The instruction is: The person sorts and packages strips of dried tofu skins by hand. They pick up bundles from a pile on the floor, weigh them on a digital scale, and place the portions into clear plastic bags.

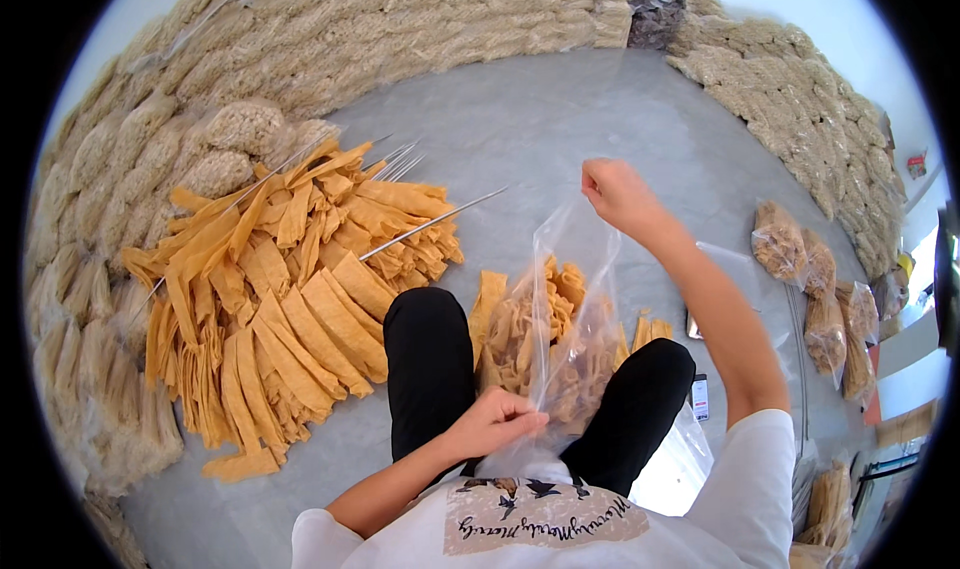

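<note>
A clear plastic bag (578,234) stands on the floor between my knees, its mouth stretched up and apart. Inside it are curled yellow-orange strips (517,339) that look like dried tofu skin. My left hand (495,422) pinches the near rim of the bag, thumb against fingers. Farther out and to the right, my right hand (615,194) is closed in a fist on the far upper edge of the same bag. To the left of my knees lies a big heap of long, flat yellow strips (290,309), with thin metal rods (435,222) sticking out.
Stacked bundles of pale dried goods (400,19) line the left and far walls, with another stack (785,99) at the far right. Filled bags (780,244) lie at the right. A phone (700,397) and a clear plastic sheet (680,459) are beside my right knee.
</note>
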Tool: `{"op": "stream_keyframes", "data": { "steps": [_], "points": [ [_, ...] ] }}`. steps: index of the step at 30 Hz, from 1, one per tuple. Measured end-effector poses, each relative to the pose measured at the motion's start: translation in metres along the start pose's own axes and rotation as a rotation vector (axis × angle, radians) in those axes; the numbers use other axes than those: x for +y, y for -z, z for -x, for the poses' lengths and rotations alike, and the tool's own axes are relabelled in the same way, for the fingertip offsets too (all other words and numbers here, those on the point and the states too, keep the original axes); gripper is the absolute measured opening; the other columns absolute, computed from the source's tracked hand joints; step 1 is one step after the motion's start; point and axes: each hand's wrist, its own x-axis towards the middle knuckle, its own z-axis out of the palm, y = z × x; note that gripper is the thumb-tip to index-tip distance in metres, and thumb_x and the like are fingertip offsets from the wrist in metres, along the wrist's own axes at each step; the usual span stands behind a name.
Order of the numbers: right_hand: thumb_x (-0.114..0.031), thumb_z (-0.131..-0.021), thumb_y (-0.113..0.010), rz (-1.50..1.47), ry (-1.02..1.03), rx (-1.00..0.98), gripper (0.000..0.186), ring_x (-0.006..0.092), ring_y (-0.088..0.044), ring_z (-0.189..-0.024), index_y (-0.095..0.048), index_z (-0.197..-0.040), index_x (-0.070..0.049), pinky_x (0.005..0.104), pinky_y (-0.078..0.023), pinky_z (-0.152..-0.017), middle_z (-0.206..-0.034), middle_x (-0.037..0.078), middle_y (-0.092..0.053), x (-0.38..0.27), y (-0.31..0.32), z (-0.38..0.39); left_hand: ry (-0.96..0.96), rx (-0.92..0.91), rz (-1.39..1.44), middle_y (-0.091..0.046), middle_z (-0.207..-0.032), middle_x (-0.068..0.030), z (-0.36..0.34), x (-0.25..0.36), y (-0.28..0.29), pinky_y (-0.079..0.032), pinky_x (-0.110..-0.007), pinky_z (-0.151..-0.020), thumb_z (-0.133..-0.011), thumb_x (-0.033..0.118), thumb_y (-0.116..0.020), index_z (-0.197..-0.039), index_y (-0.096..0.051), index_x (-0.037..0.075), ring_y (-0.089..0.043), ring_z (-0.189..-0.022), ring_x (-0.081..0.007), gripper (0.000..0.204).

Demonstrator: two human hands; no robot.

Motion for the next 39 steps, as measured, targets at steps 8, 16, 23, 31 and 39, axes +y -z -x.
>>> {"op": "stream_keyframes", "data": {
  "steps": [8, 16, 23, 31, 39],
  "points": [
    [-0.004, -0.08, -0.064, -0.46, -0.482, 0.017, 0.012, 0.0145, -0.056, -0.055, -0.052, -0.081, -0.002, 0.0272, -0.047, -0.046, -0.073, 0.006, -0.056, 0.02, 0.048, 0.054, -0.257, -0.092, -0.442, -0.042, -0.055, -0.0152, 0.022, 0.049, 0.014, -0.034, -0.036, -0.047, -0.086, 0.013, -0.061, -0.065, -0.05, -0.003, -0.041, -0.048, -0.0297, 0.028],
    [-0.01, -0.081, -0.065, -0.75, -0.898, -0.395, 0.015, 0.0088, -0.053, -0.05, -0.053, -0.073, -0.007, 0.0232, -0.047, -0.044, -0.059, -0.001, -0.051, 0.049, 0.064, 0.104, -0.044, -0.273, -0.543, -0.053, -0.062, -0.0177, 0.016, 0.036, 0.003, -0.041, -0.04, -0.054, -0.085, 0.018, -0.057, -0.069, -0.056, -0.002, -0.054, -0.058, -0.0345, 0.026],
    [-0.019, -0.08, -0.062, -0.585, -0.654, -0.222, 0.016, 0.0156, -0.057, -0.06, -0.056, -0.074, -0.005, 0.0354, -0.045, -0.05, -0.061, 0.001, -0.052, 0.048, 0.05, 0.102, -0.027, -0.301, -0.583, -0.052, -0.061, -0.0181, 0.019, 0.023, -0.001, -0.04, -0.04, -0.054, -0.085, 0.018, -0.058, -0.067, -0.054, -0.003, -0.053, -0.057, -0.0348, 0.027],
    [-0.006, -0.081, -0.062, -0.221, -0.25, -0.062, 0.013, 0.0099, -0.049, -0.05, -0.051, -0.077, -0.008, 0.0298, -0.038, -0.047, -0.052, -0.004, -0.046, 0.034, 0.044, 0.088, -0.112, -0.177, -0.502, -0.042, -0.054, -0.0167, 0.026, 0.022, -0.004, -0.034, -0.036, -0.046, -0.084, 0.013, -0.061, -0.064, -0.049, -0.005, -0.042, -0.046, -0.0297, 0.03],
    [-0.013, -0.081, -0.063, -0.672, -0.19, 0.34, 0.019, 0.0133, -0.058, -0.087, -0.06, -0.097, -0.003, 0.028, -0.045, -0.08, -0.09, 0.005, -0.06, -0.045, 0.056, 0.094, -0.025, -0.146, -0.478, -0.042, -0.053, -0.0157, 0.04, 0.011, -0.002, -0.033, -0.035, -0.045, -0.083, 0.013, -0.061, -0.062, -0.047, -0.005, -0.041, -0.044, -0.0277, 0.031]
  ]
}}
